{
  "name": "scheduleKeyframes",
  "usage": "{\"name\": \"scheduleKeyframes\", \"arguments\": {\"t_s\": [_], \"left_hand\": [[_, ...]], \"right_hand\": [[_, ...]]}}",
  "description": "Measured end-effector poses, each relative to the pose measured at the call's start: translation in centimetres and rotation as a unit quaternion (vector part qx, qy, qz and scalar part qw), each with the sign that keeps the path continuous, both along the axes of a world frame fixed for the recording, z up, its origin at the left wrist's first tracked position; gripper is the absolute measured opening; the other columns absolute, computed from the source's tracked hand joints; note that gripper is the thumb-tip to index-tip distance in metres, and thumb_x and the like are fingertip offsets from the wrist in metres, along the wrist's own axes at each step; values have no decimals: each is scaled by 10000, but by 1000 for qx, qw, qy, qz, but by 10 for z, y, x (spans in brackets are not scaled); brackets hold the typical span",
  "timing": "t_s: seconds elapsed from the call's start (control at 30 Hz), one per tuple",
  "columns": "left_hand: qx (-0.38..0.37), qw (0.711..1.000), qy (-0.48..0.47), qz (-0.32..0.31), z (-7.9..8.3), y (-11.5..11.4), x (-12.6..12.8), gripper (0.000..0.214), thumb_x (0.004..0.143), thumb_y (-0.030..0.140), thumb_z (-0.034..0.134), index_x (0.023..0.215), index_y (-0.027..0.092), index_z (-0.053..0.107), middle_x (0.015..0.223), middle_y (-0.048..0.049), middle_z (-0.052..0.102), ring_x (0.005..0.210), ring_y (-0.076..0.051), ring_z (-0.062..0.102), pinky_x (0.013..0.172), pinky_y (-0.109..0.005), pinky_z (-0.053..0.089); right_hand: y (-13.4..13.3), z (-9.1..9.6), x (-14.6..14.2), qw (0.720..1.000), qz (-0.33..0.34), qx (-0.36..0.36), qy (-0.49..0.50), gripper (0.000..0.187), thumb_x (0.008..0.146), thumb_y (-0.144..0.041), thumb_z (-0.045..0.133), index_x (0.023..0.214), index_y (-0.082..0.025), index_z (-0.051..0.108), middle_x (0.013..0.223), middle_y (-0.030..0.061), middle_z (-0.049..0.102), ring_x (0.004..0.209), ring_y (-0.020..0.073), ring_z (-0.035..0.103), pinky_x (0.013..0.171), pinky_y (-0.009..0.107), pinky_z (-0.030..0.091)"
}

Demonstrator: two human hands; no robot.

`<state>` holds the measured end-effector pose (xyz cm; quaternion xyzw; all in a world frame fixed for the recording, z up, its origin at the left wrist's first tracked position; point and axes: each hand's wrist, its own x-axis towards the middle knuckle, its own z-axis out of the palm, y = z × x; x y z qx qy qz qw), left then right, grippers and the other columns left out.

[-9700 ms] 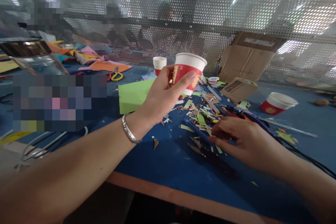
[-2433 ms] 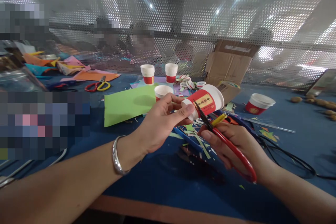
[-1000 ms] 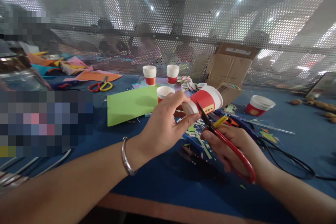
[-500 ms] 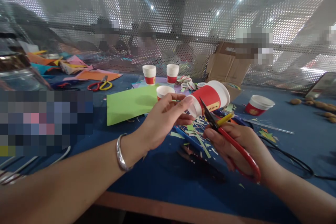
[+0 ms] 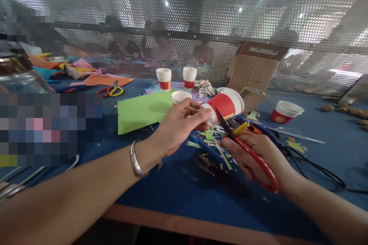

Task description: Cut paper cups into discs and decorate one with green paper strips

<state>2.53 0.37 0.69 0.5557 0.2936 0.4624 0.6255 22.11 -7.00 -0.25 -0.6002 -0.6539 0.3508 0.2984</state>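
Note:
A red and white paper cup (image 5: 222, 106) lies on its side in the air, pinched near one end by my left hand (image 5: 184, 120). My right hand (image 5: 253, 151) grips scissors (image 5: 253, 157) with red and yellow handles. Their dark blades point up and left, with the tip against or just in front of the cup's red band; I cannot tell whether it touches. Below the cup, paper scraps (image 5: 214, 141) in green and white lie scattered around a blue tool. A green sheet of paper (image 5: 143, 111) rests left of my left hand, beside another paper cup (image 5: 181, 96).
Stacked cups (image 5: 163, 78) stand at the back, and a single red and white cup (image 5: 286, 111) stands at right. A second pair of scissors (image 5: 113, 90) lies by coloured paper (image 5: 107, 80). An open cardboard box (image 5: 253, 71) leans against the perforated screen (image 5: 184, 19). Black cable (image 5: 316, 168) crosses the right side.
The cup and both hands have shifted slightly left in view. The scissors have moved left along with the cup, their tip still at its red band. The camera view has shifted a little.

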Motion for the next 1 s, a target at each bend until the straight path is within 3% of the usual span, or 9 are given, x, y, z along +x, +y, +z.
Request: {"name": "scheduleKeyframes", "arguments": {"t_s": [0.2,0.43,0.77,1.0], "left_hand": [[-11,1000,-7,-21,0,-4,1,261,838,307,771,892,165,559,845,-8,694,797,-116,674,760,-264,581],[16,1000,7,-1,-3,-1,0,309,805,346,801,911,179,564,861,-8,694,783,-124,679,789,-312,590],[52,997,42,-30,0,-1,-4,313,792,365,817,913,164,610,907,-22,690,796,-113,668,765,-268,592],[81,994,69,-21,-1,2,-7,314,785,367,815,923,181,603,861,-15,688,739,-116,655,720,-267,554]], "right_hand": [[-3,-1,-1,1000,-5,-10,13,523,875,-658,609,588,-254,441,347,-55,491,310,124,455,390,256,372],[-2,0,-3,1000,-23,7,1,552,829,-706,624,563,-258,441,342,-47,482,301,136,466,366,264,364],[-12,6,-10,999,-53,-5,1,549,885,-687,559,558,-265,429,348,-47,470,312,137,480,344,258,359],[-5,1,-5,1000,-11,11,1,593,843,-735,578,513,-269,416,306,-33,462,296,140,469,343,264,374]]}}
